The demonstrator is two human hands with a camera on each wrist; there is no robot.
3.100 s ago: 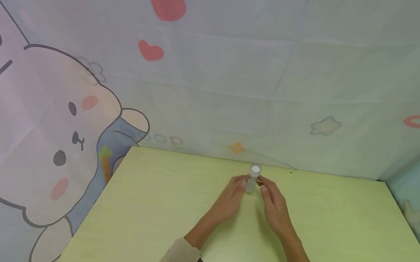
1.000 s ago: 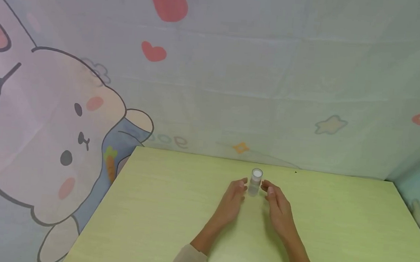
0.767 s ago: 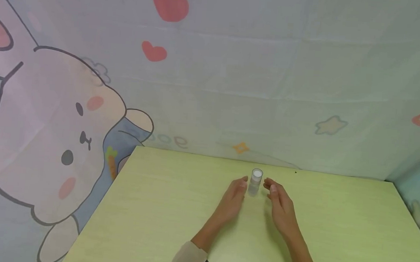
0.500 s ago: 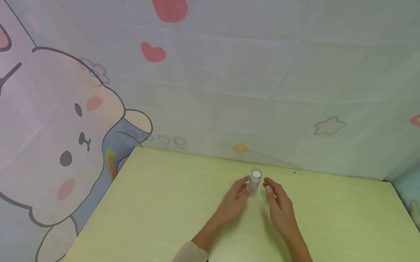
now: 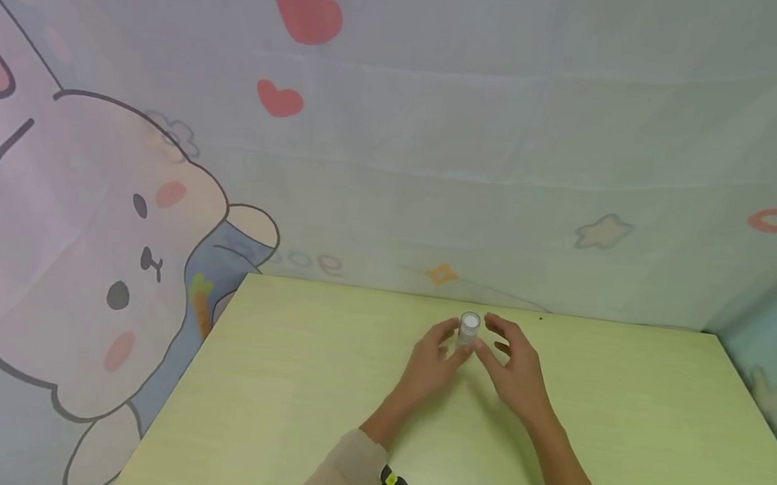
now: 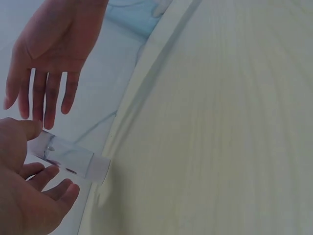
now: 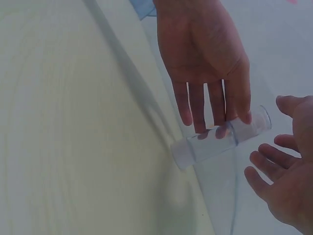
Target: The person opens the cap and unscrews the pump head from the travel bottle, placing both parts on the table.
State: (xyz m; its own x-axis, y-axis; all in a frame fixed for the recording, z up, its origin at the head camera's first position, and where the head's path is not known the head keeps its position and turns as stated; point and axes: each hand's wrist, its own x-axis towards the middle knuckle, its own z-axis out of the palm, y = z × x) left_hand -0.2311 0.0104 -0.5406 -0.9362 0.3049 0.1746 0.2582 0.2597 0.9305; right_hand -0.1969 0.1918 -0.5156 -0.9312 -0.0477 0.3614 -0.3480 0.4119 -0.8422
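Note:
A small clear cylindrical container [image 5: 469, 322] with a white top and a white base stands upright between the two hands. My left hand [image 5: 428, 364] pinches it, thumb on the near side of the upper part. Through the clear wall of the container [image 7: 210, 152], the left hand's fingers show behind it in the right wrist view. My right hand [image 5: 518, 372] is spread at the other side, its thumb tip close to the container. In the left wrist view the right hand [image 6: 56, 54] has its fingers extended. Whether the base touches the table cannot be told.
The pale yellow-green table [image 5: 270, 384] extends on both sides of the hands. Behind it hangs a printed cloth [image 5: 402, 138] with a rabbit, hearts and stars. A tiny dark speck [image 5: 541, 318] lies near the table's back edge. Black wrist straps sit at the cuffs.
Earlier both hands stood beside the container, slightly apart from it. The left thumb has come round its near side and now holds it. The right hand has shifted inward, its thumb moving toward the container.

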